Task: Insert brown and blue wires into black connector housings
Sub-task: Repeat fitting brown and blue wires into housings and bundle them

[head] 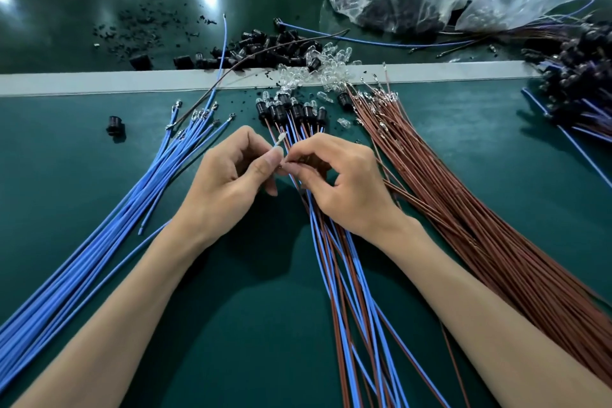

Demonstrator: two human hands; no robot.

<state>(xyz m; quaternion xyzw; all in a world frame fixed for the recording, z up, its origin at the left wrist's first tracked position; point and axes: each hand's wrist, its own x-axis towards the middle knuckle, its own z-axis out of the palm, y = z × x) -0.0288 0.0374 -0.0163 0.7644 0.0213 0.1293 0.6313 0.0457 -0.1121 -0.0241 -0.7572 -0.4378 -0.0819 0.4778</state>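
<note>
Pinch grip on both sides

Your left hand [231, 172] pinches a small pale-tipped piece [280, 140]; your right hand [337, 182] pinches a thin wire end [293, 161] beside it. Just beyond lie wired black connector housings [295, 110]; blue wires [132, 209] left, brown wires [463, 195] right, on the green surface [82, 159].
</note>
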